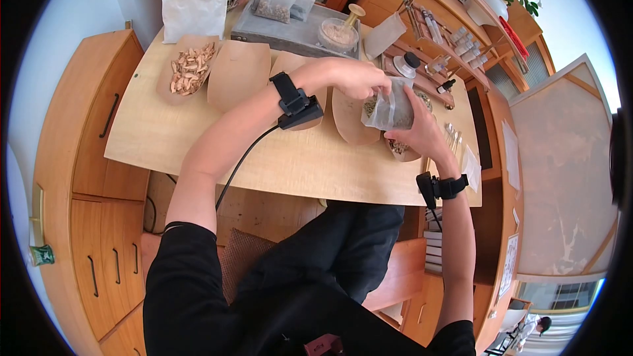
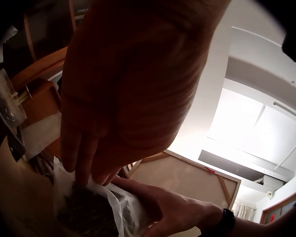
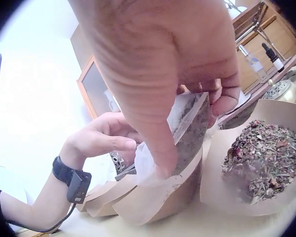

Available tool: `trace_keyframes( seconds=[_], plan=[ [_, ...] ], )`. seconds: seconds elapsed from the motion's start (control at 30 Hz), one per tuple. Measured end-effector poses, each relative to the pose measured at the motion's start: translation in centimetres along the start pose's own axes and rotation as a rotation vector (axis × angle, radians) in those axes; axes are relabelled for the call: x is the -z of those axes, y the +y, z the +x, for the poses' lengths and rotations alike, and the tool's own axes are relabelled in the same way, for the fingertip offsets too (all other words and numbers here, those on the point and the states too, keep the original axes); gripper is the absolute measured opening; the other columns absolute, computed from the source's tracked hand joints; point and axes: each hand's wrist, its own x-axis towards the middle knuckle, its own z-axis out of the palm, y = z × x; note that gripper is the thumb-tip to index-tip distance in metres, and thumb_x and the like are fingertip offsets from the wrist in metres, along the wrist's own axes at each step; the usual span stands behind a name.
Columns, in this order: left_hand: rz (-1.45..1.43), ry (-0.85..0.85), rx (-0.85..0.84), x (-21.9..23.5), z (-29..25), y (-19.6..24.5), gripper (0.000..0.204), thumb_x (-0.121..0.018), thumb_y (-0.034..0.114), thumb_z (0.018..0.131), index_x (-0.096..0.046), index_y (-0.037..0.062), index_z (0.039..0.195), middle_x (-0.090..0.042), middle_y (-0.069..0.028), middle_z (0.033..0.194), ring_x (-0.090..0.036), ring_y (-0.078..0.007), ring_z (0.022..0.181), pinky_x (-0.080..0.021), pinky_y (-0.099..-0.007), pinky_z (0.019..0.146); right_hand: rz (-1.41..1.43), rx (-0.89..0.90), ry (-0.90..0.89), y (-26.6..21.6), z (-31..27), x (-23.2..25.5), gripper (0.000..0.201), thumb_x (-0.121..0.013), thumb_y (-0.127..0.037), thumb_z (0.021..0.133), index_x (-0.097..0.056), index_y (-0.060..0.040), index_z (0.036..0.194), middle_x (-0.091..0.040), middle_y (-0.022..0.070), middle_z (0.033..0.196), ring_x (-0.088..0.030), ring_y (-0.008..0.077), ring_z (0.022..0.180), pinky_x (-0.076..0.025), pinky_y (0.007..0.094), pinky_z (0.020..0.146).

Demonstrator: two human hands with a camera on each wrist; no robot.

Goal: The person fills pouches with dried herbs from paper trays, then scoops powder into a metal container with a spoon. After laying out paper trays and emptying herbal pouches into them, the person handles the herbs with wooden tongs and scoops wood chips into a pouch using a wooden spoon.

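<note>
Translucent white pouch (image 1: 394,111) filled with dried greenish herbs sits clamped in the right hand (image 1: 422,128), above the right part of the pale wooden tabletop (image 1: 283,171). The right thumb and fingers grip it from either side. The left hand (image 1: 356,78) is close to the right, its fingertips touching the pouch at its open mouth; the left wrist view is dark there, so whether they pinch the rim or only reach inside, I can't fairly tell.

Just beside and below the pouch, a brown paper tray of mixed dried petals and leaves (image 3: 264,163) lies near the right hand. More brown paper trays (image 1: 239,76) run leftward in a row, and the paper tray of pinkish-brown chips (image 1: 190,71) ends it near the left edge.

Along the far edge stands a clear plastic zip bag with a green seal (image 1: 194,1); right of it, a flat grey metal tray (image 1: 254,31) carries small filled sachets (image 1: 275,8) and a clear bowl of pale pinkish material (image 1: 338,34). Toward the far right corner are a clear jar with a black lid (image 1: 405,66) and a small black dropper bottle (image 1: 447,86).
</note>
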Motion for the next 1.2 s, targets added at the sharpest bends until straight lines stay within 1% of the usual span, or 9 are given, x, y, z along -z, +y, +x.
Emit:
trace_keyframes(
  seconds=[0.07, 0.23, 0.33, 0.77, 0.83, 0.93, 1.07, 1.13, 1.2],
  plan=[
    [-0.006, -0.002, 0.000, 0.1, -0.1, 0.0, 0.036, -0.053, 0.000, 0.088, -0.057, 0.0043, 0.124, -0.065, -0.0158, 0.112, -0.061, -0.0307, 0.105, -0.047, -0.0399, 0.091, -0.045, -0.018, -0.014, -0.4, 0.1, 0.1, 0.106, -0.088, -0.021, 0.061, -0.030, 0.0010, 0.146, -0.051, 0.0237, 0.132, -0.051, 0.0371, 0.123, -0.044, 0.0399, 0.101],
    [0.039, -0.029, -0.036, 0.1, -0.1, -0.3, 0.024, -0.054, 0.003, 0.088, -0.058, 0.0027, 0.112, -0.065, -0.0160, 0.106, -0.061, -0.0307, 0.101, -0.047, -0.0403, 0.087, -0.070, -0.029, -0.052, -1.0, 0.3, 0.5, 0.104, -0.088, -0.021, 0.061, -0.032, 0.0010, 0.145, -0.051, 0.0239, 0.131, -0.051, 0.0379, 0.123, -0.044, 0.0405, 0.102],
    [0.053, -0.054, -0.005, 0.1, -0.1, -0.3, 0.022, -0.054, 0.004, 0.088, -0.058, 0.0026, 0.109, -0.065, -0.0162, 0.104, -0.061, -0.0309, 0.101, -0.047, -0.0405, 0.086, -0.091, -0.021, -0.058, -1.1, 0.4, 0.4, 0.103, -0.088, -0.021, 0.061, -0.033, 0.0010, 0.145, -0.051, 0.0244, 0.132, -0.051, 0.0381, 0.123, -0.044, 0.0408, 0.102],
    [0.053, -0.049, 0.035, 0.9, -0.8, 0.2, 0.026, -0.054, 0.008, 0.089, -0.056, 0.0047, 0.115, -0.066, -0.0157, 0.102, -0.061, -0.0318, 0.101, -0.047, -0.0418, 0.087, -0.127, 0.022, -0.064, -1.3, 1.4, 0.8, 0.103, -0.088, -0.019, 0.058, -0.034, -0.0002, 0.144, -0.051, 0.0244, 0.132, -0.053, 0.0392, 0.120, -0.046, 0.0422, 0.099],
    [0.058, -0.064, 0.053, 1.2, -0.9, 0.4, 0.034, -0.054, 0.003, 0.084, -0.058, 0.0012, 0.118, -0.064, -0.0167, 0.113, -0.061, -0.0323, 0.105, -0.049, -0.0401, 0.085, -0.139, 0.032, -0.061, -1.4, 1.5, 0.8, 0.102, -0.087, -0.018, 0.058, -0.035, -0.0003, 0.144, -0.051, 0.0241, 0.132, -0.053, 0.0394, 0.119, -0.046, 0.0424, 0.099],
    [0.035, -0.080, 0.095, 1.5, -0.9, 0.5, 0.034, -0.055, 0.003, 0.084, -0.058, 0.0007, 0.118, -0.065, -0.0164, 0.112, -0.061, -0.0322, 0.105, -0.049, -0.0401, 0.086, -0.156, 0.051, -0.057, -1.6, 1.8, 0.9, 0.101, -0.087, -0.016, 0.058, -0.035, -0.0002, 0.143, -0.051, 0.0237, 0.132, -0.054, 0.0396, 0.118, -0.046, 0.0427, 0.098],
    [0.034, -0.059, 0.071, 1.5, -1.1, 0.0, 0.034, -0.055, 0.004, 0.084, -0.058, 0.0008, 0.117, -0.065, -0.0156, 0.112, -0.062, -0.0322, 0.105, -0.049, -0.0397, 0.087, -0.184, 0.072, -0.078, -1.8, 2.3, 1.0, 0.099, -0.086, -0.016, 0.058, -0.036, 0.0001, 0.142, -0.052, 0.0234, 0.131, -0.053, 0.0394, 0.119, -0.045, 0.0429, 0.098],
    [0.039, -0.049, 0.061, 1.4, -1.1, -0.4, 0.028, -0.055, 0.010, 0.090, -0.056, 0.0046, 0.118, -0.066, -0.0155, 0.106, -0.061, -0.0311, 0.102, -0.046, -0.0405, 0.086, -0.191, 0.076, -0.089, -1.9, 2.5, 1.1, 0.099, -0.086, -0.016, 0.058, -0.036, 0.0001, 0.142, -0.051, 0.0231, 0.132, -0.052, 0.0391, 0.120, -0.045, 0.0427, 0.098],
    [0.043, -0.059, 0.053, 1.4, -1.0, -0.4, 0.029, -0.055, 0.010, 0.090, -0.056, 0.0043, 0.118, -0.066, -0.0156, 0.107, -0.061, -0.0309, 0.102, -0.046, -0.0402, 0.086, -0.199, 0.078, -0.100, -1.8, 2.6, 1.1, 0.099, -0.085, -0.016, 0.059, -0.035, 0.0000, 0.142, -0.051, 0.0228, 0.132, -0.052, 0.0388, 0.121, -0.045, 0.0426, 0.099]
  ],
)
